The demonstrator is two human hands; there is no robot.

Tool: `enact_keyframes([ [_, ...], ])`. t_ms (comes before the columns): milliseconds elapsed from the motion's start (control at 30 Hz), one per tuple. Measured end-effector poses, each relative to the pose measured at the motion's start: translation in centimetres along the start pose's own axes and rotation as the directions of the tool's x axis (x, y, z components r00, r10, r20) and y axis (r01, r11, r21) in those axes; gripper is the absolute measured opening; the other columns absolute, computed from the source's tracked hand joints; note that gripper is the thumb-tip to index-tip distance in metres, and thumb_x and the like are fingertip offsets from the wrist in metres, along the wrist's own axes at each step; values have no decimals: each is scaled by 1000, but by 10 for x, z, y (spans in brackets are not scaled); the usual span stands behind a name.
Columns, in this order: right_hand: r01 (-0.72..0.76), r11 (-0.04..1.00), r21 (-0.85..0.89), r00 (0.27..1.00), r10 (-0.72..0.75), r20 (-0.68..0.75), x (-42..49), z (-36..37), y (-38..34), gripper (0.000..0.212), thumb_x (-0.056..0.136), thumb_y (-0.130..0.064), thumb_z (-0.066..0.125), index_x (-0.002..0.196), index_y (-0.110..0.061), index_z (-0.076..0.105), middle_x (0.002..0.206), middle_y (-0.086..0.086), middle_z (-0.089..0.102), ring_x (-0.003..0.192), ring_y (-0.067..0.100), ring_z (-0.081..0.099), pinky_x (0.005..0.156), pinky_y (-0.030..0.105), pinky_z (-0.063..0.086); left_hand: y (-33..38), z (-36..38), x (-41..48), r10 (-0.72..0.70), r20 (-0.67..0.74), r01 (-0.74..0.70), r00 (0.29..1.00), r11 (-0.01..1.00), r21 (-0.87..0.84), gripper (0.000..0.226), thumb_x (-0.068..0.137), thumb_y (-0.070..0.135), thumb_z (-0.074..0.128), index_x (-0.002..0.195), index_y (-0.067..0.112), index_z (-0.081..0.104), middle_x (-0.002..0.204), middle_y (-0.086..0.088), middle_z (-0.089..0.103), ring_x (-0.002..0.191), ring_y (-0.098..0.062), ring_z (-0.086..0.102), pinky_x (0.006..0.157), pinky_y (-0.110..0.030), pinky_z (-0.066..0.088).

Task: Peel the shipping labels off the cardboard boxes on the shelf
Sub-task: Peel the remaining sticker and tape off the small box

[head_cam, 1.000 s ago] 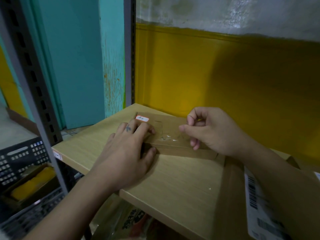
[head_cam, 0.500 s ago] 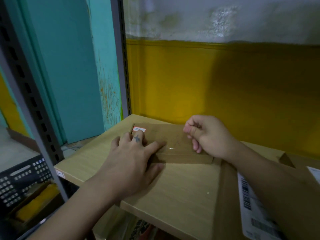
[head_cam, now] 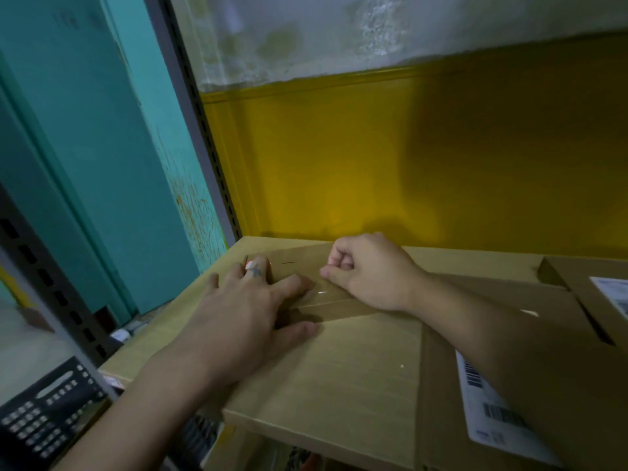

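The left hand (head_cam: 244, 307) lies flat, fingers spread, on a small flat brown cardboard box (head_cam: 306, 260). The curled right hand (head_cam: 370, 270) pinches clear glossy film (head_cam: 321, 293) on the box. Beneath the right forearm, a white barcoded shipping label (head_cam: 489, 413) sits on a larger cardboard box (head_cam: 438, 402).

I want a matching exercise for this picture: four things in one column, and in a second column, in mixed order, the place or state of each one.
Things:
1. left hand
2. right hand
3. white barcode label
4. black crate

Places or states:
A. low at the left, below the shelf board
B. fingers curled, over the small box
C. stuck on the large box at the right
D. flat, fingers spread, on the small box

Pairs: 1-D, 2-B, 3-C, 4-A.
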State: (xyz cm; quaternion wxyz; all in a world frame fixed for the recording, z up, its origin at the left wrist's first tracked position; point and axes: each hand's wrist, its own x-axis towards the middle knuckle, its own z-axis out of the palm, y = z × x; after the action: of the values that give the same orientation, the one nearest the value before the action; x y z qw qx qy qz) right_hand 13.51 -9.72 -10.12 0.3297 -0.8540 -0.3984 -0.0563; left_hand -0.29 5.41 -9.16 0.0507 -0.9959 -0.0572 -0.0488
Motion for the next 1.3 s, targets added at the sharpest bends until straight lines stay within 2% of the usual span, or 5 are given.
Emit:
enact_keyframes([
  [133,44,991,-129,997,-51,-53,-2,2,-3,20,88,-39,63,75,-23,60,57,-11,52,59,5,48,57,26,34,3,-3,-1,19,2,-19,1000,1000,-10,49,83,76,30,128,56,24,120,4,34,114,-18,37,105,-47,36],
  [300,87,921,-380,984,-138,-109,-6,1,-11,19,93,-43,52,89,-26,59,80,-8,61,83,19,57,65,30,31,-6,-7,10,71,10,-69,997,991,-113,47,78,77,34,119,55,38,111,7,36,108,-13,36,95,-41,40],
  [433,53,939,-339,979,-115,-168,-2,1,-7,22,94,-46,47,95,-29,61,91,-5,57,93,19,55,70,32,39,-14,0,27,184,-83,-202,979,919,-339,42,76,74,51,107,46,49,113,11,38,106,-9,37,92,-40,44],
  [667,53,933,-357,999,-53,9,7,6,-2,37,96,-48,42,122,-25,54,119,4,52,116,22,43,98,40,38,-27,28,31,217,-254,-302,943,877,-373,50,74,75,53,115,47,51,114,17,48,106,-10,45,86,-41,46],
  [1300,28,927,-373,998,-5,62,9,5,-2,39,95,-49,43,124,-26,55,120,0,52,116,19,42,98,38,38,-23,32,35,189,-244,-265,951,904,-334,49,69,81,44,105,48,44,107,18,41,101,-8,39,86,-37,41],
])
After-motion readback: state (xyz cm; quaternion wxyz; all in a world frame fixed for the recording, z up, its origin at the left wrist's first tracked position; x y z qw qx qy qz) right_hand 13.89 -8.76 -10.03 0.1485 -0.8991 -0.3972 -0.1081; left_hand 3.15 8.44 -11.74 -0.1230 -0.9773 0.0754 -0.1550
